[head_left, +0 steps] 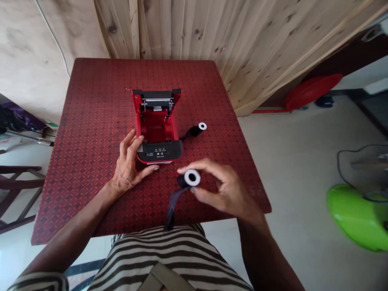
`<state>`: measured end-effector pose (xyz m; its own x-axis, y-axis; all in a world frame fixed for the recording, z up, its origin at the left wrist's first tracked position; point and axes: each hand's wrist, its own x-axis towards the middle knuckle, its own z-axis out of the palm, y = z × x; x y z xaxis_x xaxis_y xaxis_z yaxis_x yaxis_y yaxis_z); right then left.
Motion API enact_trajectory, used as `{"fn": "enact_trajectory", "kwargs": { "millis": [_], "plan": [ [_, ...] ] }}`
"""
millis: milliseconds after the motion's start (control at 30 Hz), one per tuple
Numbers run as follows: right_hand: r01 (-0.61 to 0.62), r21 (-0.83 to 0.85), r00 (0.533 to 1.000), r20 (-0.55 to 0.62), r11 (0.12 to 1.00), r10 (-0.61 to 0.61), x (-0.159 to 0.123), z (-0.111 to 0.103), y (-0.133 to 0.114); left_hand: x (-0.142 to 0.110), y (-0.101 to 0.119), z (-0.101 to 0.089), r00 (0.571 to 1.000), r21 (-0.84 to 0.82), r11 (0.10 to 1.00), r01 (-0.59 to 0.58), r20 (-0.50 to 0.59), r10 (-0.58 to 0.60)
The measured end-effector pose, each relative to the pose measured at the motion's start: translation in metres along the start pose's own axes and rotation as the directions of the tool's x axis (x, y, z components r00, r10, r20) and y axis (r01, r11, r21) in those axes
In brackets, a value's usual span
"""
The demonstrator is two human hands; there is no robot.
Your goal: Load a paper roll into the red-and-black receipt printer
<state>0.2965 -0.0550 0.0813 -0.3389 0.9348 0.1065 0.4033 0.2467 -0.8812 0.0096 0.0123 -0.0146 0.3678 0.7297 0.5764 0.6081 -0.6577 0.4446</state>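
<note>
A small red and black printer point(159, 150) sits on the table with its lid raised, so its red inner bay shows. My left hand point(127, 165) is at the printer's front left corner; its fingers are spread, the index finger touches the side and the thumb lies along the front. In my right hand point(224, 188), thumb and fingers pinch a black ribbon roll point(192, 178) with a white core end. A loose dark strip hangs from this roll toward the table's near edge. A second black ribbon roll point(198, 128) lies right of the printer, a dark strip running from it to the printer's side.
The table point(100, 97) has a red patterned cover and stands against a wooden plank wall point(194, 32). On the floor to the right is a bright green object point(354, 218). A dark wooden chair point(18, 184) is at the left.
</note>
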Motion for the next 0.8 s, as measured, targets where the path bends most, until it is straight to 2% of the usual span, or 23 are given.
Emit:
{"fn": "enact_trajectory", "kwargs": {
  "millis": [67,167,300,400,500,533,567,633,733,767,800],
  "plan": [
    [-0.05,0.014,0.999,0.022,0.999,0.05,-0.012,0.022,0.014,0.002,0.002,-0.001,1.0,0.011,1.0,0.002,-0.003,-0.002],
    [-0.073,-0.004,0.997,-0.019,0.997,0.073,-0.019,0.052,0.037,0.004,0.003,-0.003,1.0,0.035,0.999,-0.007,-0.016,0.007],
    [-0.062,-0.021,0.997,-0.037,0.998,0.061,-0.02,0.067,0.052,0.006,0.003,-0.007,1.0,0.065,0.998,-0.008,-0.026,0.01],
    [-0.112,0.007,0.994,-0.002,0.994,0.112,-0.021,0.059,0.05,0.006,0.005,-0.008,0.999,0.087,0.996,0.003,-0.035,0.0],
    [-0.214,0.108,0.976,0.049,0.971,0.21,-0.022,0.037,0.046,0.005,0.009,-0.008,0.999,0.115,0.993,0.01,-0.046,-0.005],
    [-0.247,0.142,0.969,0.034,0.959,0.244,-0.021,0.028,0.047,0.005,0.01,-0.008,0.999,0.121,0.993,0.011,-0.048,-0.005],
    [-0.27,0.164,0.961,-0.013,0.949,0.276,-0.018,0.018,0.05,0.005,0.011,-0.009,0.999,0.124,0.992,0.009,-0.05,-0.003],
    [-0.282,0.159,0.929,-0.201,0.946,0.311,-0.008,0.001,0.065,0.006,0.012,-0.009,0.999,0.122,0.993,0.001,-0.052,0.006],
    [-0.257,0.094,0.823,-0.5,0.962,0.269,0.019,-0.014,0.102,0.006,0.011,-0.01,0.998,0.125,0.992,-0.016,-0.054,0.022],
    [-0.245,0.088,0.8,-0.544,0.965,0.253,0.029,-0.017,0.116,0.007,0.01,-0.01,0.998,0.128,0.992,-0.022,-0.055,0.029],
    [-0.233,0.089,0.796,-0.555,0.968,0.243,0.039,-0.018,0.129,0.007,0.009,-0.011,0.998,0.131,0.991,-0.028,-0.057,0.035]
  ]
}}
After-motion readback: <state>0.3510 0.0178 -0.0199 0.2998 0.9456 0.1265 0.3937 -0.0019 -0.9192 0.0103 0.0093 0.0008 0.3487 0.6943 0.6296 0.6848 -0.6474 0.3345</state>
